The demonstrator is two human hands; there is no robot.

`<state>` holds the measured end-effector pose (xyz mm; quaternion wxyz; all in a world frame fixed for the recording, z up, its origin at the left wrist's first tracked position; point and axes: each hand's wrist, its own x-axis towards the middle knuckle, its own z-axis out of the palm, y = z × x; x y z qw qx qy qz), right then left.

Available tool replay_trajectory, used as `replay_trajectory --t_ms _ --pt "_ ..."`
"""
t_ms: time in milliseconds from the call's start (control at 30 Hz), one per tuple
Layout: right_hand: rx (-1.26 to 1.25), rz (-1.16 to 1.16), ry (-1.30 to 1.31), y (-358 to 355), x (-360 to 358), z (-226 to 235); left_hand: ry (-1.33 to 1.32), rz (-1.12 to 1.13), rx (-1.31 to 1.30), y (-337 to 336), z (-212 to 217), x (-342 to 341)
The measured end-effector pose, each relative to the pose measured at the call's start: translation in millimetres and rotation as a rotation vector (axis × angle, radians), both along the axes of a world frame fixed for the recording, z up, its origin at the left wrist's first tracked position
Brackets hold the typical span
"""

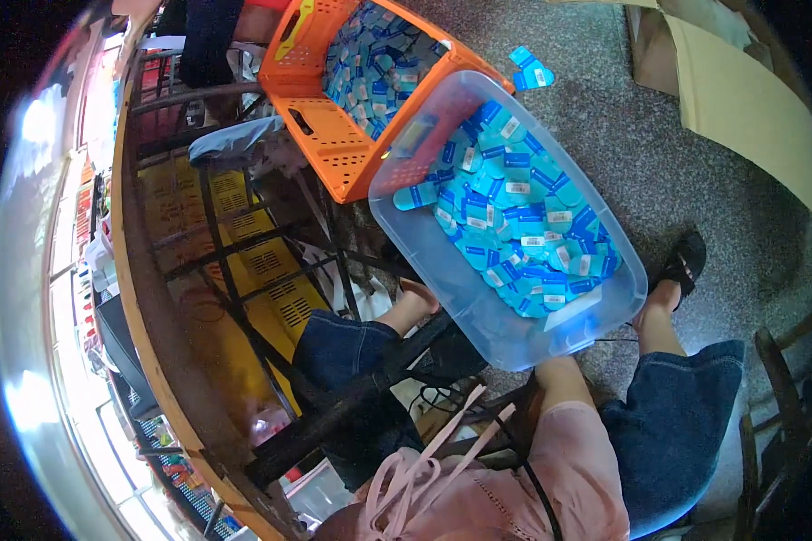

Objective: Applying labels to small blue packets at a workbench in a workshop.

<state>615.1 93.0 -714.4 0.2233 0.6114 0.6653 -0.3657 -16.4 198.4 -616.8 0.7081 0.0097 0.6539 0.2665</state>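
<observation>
A translucent plastic bin [412, 242] stands tilted in front of me, holding many light-blue, round-ended flat packets [517, 187] with darker blue bands and white labels. My right forearm [561, 383], in a pink sleeve, reaches up to the bin's near end. Past the wrist, the bin hides my right hand, so its fingers and any grip do not show. My left hand is out of sight. Beyond the bin, an orange crate [332, 165] holds more small blue packets [379, 72].
Two blue packets [532, 72] lie on the speckled floor [595, 135] beside the crate. A cardboard box [749, 117] stands at the far right. At left is a table with a wooden edge [144, 343] and dark metal legs. Another person's dark-clothed leg [209, 45] shows at the upper left.
</observation>
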Motion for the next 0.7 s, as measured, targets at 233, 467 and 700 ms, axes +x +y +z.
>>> replay_trajectory --t_ms 233,467,700 --pt "0.021 0.028 0.017 1.3 -3.1 1.0 0.143 -0.236 0.208 30.8 139.6 94.5" --pt "0.033 0.216 0.201 -6.0 -101.6 42.4 1.601 -0.939 0.666 -194.9 634.7 30.2" --pt "0.04 0.44 0.247 18.0 -131.1 106.8 1.665 -0.982 0.731 -218.3 610.1 -7.1"
